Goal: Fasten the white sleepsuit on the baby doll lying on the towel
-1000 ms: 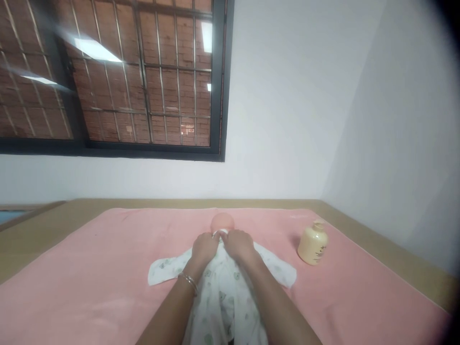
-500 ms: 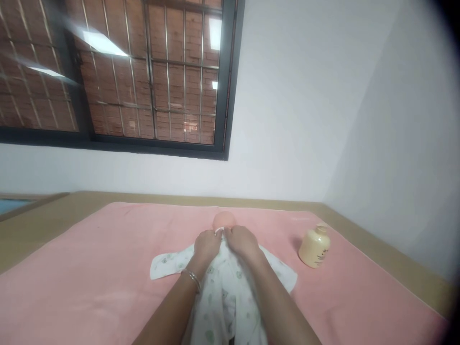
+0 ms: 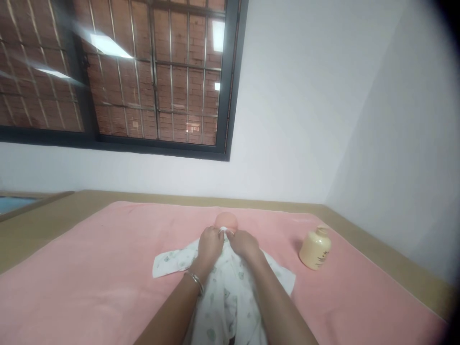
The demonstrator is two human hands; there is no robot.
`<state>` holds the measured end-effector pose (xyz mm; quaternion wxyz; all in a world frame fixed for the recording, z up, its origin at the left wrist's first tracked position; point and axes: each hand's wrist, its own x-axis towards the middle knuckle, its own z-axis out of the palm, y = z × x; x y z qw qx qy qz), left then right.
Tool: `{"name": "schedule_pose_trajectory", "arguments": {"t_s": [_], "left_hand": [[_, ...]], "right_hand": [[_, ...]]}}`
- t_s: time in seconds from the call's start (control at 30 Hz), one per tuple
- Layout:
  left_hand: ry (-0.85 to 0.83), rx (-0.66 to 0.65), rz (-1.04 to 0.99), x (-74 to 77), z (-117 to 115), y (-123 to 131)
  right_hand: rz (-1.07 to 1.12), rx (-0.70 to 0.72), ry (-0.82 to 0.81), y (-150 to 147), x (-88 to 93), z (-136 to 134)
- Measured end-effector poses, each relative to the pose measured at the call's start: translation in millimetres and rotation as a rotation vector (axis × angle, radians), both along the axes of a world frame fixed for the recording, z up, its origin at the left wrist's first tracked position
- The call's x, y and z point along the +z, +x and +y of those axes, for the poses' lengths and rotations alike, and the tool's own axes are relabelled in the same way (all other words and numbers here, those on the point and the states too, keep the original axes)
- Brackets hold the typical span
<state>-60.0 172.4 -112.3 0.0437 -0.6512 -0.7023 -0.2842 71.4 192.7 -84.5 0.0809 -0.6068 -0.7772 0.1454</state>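
A white baby garment (image 3: 230,282) with a small green print lies with its sleeves spread out to both sides. Just beyond its collar shows a smooth, round, peach-coloured head (image 3: 226,220), like a doll's; the rest of the body is hidden. My left hand (image 3: 211,244), a silver bracelet on its wrist, pinches the garment at the neckline. Close beside it, my right hand (image 3: 244,243) is closed on the other side of the same neckline. My forearms cover part of the cloth.
Both hands work over a pink sheet (image 3: 108,268) on a tan surface (image 3: 388,254). To the right stands a cream-coloured bottle (image 3: 315,249) with dark lettering. Behind are a white wall (image 3: 287,120) and a dark-framed, barred window (image 3: 158,81).
Both hands stay at the neckline, with the fingers shifted slightly. The right sleeve's end has moved in a little. The whole view has shifted slightly.
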Motion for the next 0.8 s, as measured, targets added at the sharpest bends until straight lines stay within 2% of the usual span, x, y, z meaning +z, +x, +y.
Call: {"name": "schedule_pose_trajectory", "arguments": {"t_s": [0.17, 0.27, 0.37, 0.5, 0.67, 0.8], "left_hand": [[-0.107, 0.001, -0.091, 1.5, 0, -3], [-0.204, 0.042, -0.126, -0.4, 2, -8], [-0.264, 0.020, -0.140, -2.8, 5, -12], [-0.240, 0.020, -0.114, -3.7, 5, -11], [-0.081, 0.028, -0.064, -3.1, 0, -4], [-0.158, 0.059, -0.105, -5.1, 3, -7]], "right_hand": [[0.075, 0.007, -0.065, 4, -5.2, 7], [0.042, -0.024, -0.018, -1, -1.1, 0], [0.013, -0.021, 0.069, -8, 5.4, -9], [0.038, -0.005, 0.078, -7, 5.1, -8], [0.087, 0.004, -0.074, 2, -4.2, 5], [0.043, -0.053, -0.003, -4, -2.0, -2]]}}
